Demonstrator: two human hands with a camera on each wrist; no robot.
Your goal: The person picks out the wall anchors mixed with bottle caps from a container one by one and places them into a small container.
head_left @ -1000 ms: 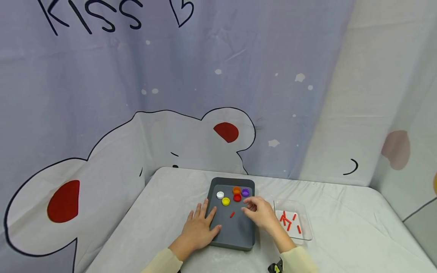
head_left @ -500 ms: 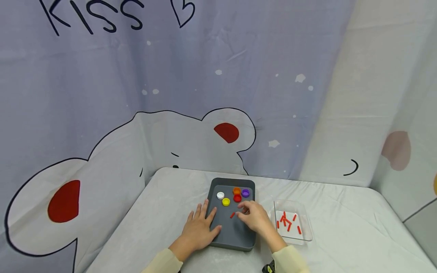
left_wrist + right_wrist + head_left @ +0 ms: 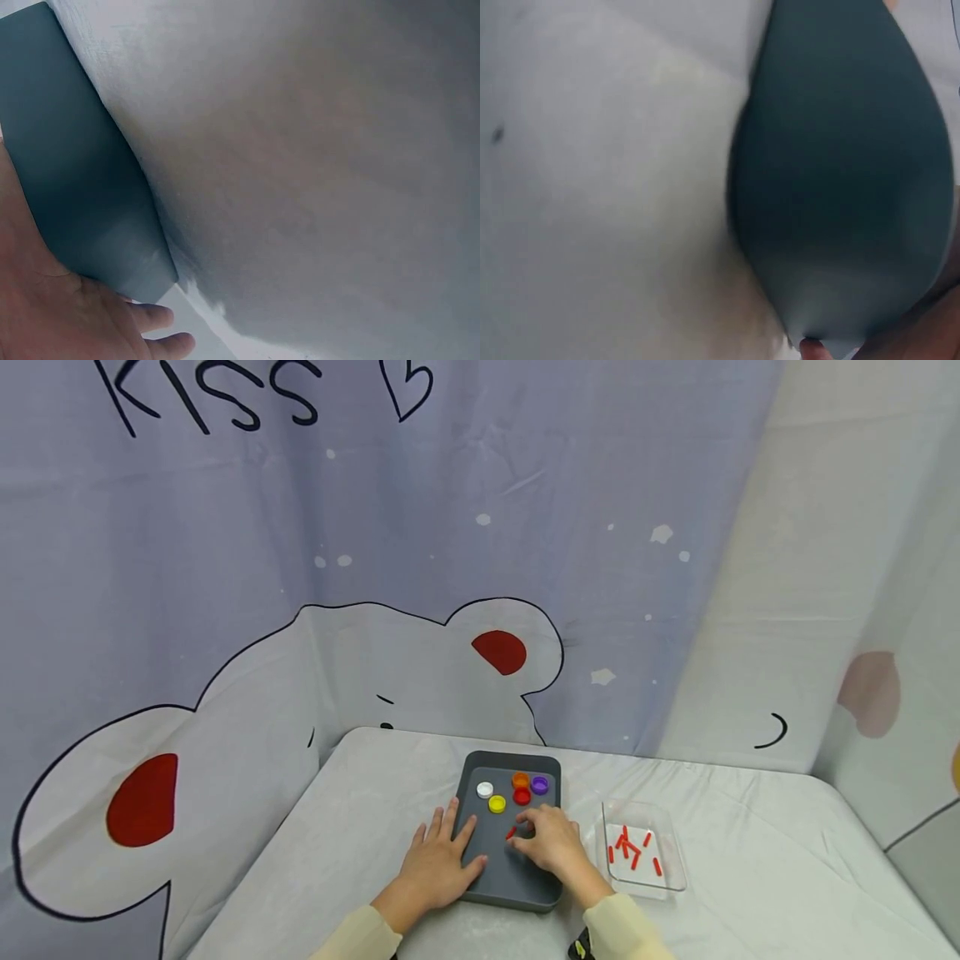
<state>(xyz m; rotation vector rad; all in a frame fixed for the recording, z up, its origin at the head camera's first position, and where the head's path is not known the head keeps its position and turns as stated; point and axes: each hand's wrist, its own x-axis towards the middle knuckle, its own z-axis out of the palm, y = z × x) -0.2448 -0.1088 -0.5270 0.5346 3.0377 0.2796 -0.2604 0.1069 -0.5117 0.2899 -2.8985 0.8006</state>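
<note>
My left hand (image 3: 435,868) lies with fingers spread over the left rim of a dark grey tray (image 3: 517,893); in the left wrist view its palm (image 3: 52,315) is against the tray's side (image 3: 82,165). A small red stick (image 3: 512,832) lies on the tray floor. My right hand (image 3: 553,843) is over the tray, thumb and index finger apart on either side of the stick; contact is too small to tell. Beyond it sit a white cap (image 3: 484,790), a yellow cap (image 3: 497,804), a red cap (image 3: 522,796), an orange cap (image 3: 521,780) and a purple cap (image 3: 539,785).
To the right of the tray stands a clear shallow box (image 3: 677,868) with several red sticks (image 3: 635,858) scattered in it. A white cloth (image 3: 757,860) covers the table. A printed curtain (image 3: 600,568) hangs behind.
My right hand has moved left and slightly down, from the tray's right rim to the red stick. The left hand and the caps have stayed in place.
</note>
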